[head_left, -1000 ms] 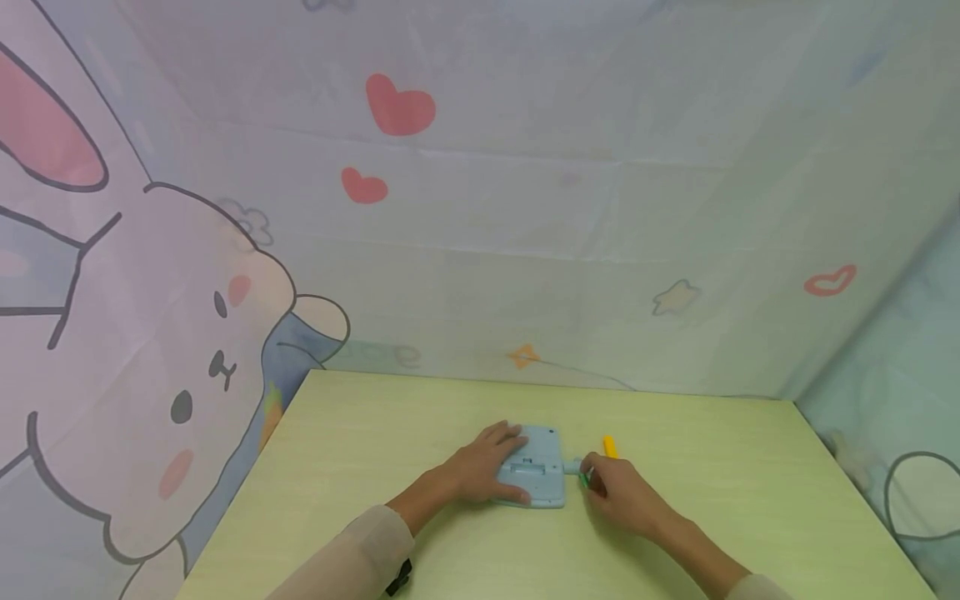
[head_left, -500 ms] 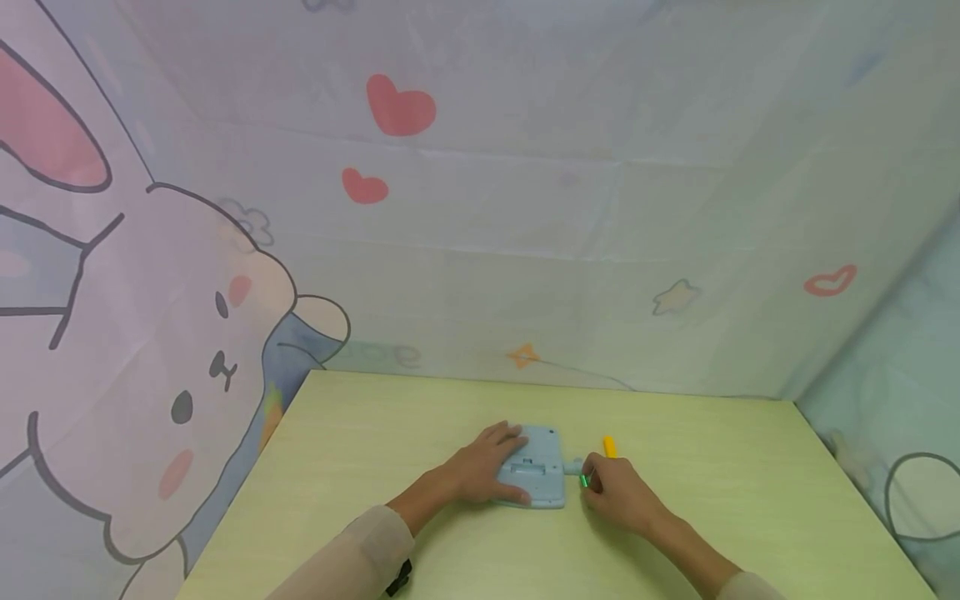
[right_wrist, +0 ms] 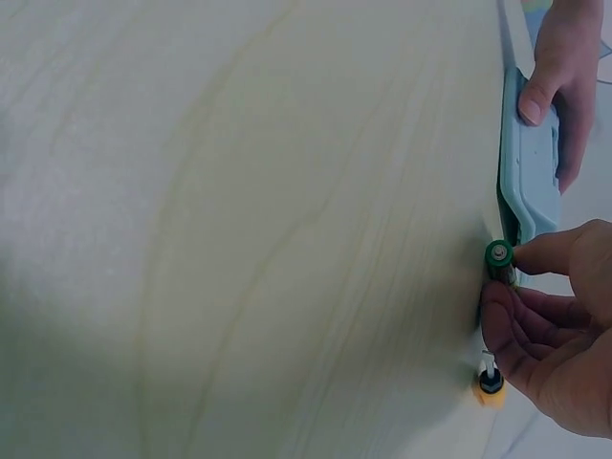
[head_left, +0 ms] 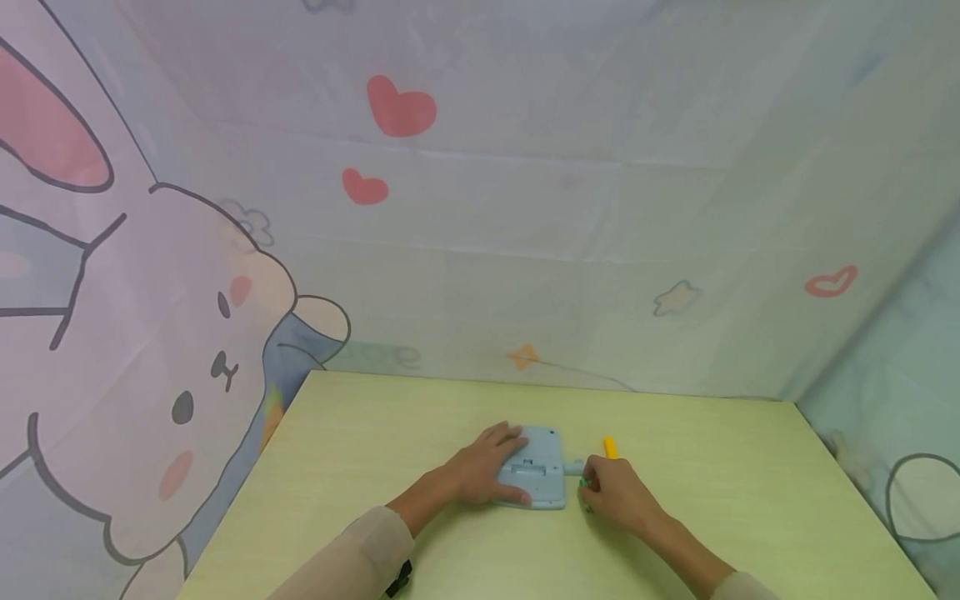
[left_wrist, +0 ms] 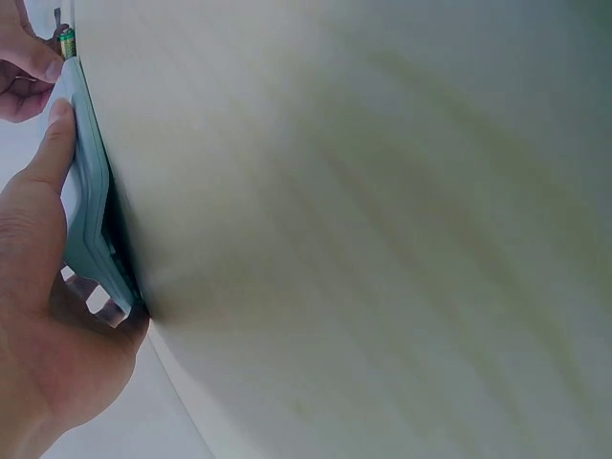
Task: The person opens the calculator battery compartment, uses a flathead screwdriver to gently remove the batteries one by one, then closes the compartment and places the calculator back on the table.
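A light blue device [head_left: 546, 467] lies on the table, its recessed compartment facing up. My left hand [head_left: 480, 468] rests spread over its left part; in the left wrist view the thumb [left_wrist: 59, 143] lies on its face. To the right of the device, my right hand [head_left: 621, 493] pinches a small green battery [right_wrist: 499, 256] between thumb and fingers, close to the tabletop. A narrow light blue piece [head_left: 573, 467] sits between the device and this hand, partly covered. Just behind the right hand is a yellow-handled tool [head_left: 611, 447]; its metal tip shows in the right wrist view.
The pale green-yellow table [head_left: 390, 417] reaches a hanging cloth [head_left: 480, 292] printed with hearts and a rabbit. A small black object [head_left: 400, 577] shows beside the left sleeve, and a dark cable loop [head_left: 891, 492] is beyond the table's right edge.
My right hand has shifted slightly toward the near side with the green battery, turning a little. The left hand and the device have stayed in place.
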`<action>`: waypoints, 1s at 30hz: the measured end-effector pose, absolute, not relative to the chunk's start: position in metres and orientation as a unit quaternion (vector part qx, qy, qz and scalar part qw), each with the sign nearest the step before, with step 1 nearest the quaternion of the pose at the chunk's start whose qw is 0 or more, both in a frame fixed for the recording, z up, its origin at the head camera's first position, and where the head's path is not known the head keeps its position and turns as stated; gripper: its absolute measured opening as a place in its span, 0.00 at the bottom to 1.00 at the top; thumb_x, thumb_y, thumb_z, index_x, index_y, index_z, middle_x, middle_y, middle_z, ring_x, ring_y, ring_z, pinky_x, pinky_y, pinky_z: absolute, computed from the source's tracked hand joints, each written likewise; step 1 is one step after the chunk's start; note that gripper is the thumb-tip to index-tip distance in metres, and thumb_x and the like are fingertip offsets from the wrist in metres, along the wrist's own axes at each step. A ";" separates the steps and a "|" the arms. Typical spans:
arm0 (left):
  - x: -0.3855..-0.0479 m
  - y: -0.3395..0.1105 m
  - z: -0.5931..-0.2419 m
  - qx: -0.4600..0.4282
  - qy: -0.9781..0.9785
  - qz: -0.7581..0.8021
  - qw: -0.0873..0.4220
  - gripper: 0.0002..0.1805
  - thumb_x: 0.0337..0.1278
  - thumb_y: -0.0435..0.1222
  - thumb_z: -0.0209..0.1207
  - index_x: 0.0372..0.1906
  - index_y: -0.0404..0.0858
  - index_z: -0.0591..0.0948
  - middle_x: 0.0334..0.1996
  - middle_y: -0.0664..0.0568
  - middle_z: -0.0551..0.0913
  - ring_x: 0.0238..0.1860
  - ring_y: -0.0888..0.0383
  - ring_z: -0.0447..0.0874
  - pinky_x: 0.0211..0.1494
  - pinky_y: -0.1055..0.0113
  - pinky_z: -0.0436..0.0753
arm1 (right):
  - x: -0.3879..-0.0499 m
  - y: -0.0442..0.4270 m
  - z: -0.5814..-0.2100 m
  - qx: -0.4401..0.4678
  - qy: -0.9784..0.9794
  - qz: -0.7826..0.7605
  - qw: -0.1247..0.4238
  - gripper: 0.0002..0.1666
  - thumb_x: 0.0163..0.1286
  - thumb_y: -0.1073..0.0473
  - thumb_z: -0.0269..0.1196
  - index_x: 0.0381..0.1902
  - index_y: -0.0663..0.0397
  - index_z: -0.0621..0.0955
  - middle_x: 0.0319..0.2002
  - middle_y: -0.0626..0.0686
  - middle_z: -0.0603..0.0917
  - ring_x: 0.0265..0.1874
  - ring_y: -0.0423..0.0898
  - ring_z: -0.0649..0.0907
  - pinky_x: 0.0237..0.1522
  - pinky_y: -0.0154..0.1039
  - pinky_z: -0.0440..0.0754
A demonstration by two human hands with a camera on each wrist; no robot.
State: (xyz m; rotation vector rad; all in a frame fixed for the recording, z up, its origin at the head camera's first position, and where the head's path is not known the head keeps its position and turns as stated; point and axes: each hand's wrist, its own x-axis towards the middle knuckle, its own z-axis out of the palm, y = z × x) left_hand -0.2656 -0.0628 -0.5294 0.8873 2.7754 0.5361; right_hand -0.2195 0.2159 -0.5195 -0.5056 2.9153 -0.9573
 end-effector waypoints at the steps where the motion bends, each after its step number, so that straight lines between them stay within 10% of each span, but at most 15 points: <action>1: -0.266 -0.063 -0.529 0.298 0.933 0.180 0.089 0.57 0.55 0.72 0.66 0.84 0.49 0.64 0.85 0.55 0.56 0.85 0.50 0.47 0.74 0.44 0.71 | -0.219 0.216 -0.519 -0.159 0.938 -0.309 0.015 0.06 0.65 0.69 0.71 0.36 0.60 0.83 0.27 0.47 0.83 0.25 0.40 0.78 0.29 0.35 0.80; 30: -0.264 -0.062 -0.527 0.296 0.934 0.179 0.089 0.56 0.55 0.70 0.67 0.83 0.49 0.64 0.84 0.55 0.56 0.85 0.50 0.47 0.75 0.44 0.71 | -0.217 0.216 -0.522 -0.142 0.935 -0.324 0.007 0.06 0.67 0.68 0.71 0.37 0.62 0.82 0.23 0.46 0.80 0.21 0.40 0.76 0.26 0.34 0.77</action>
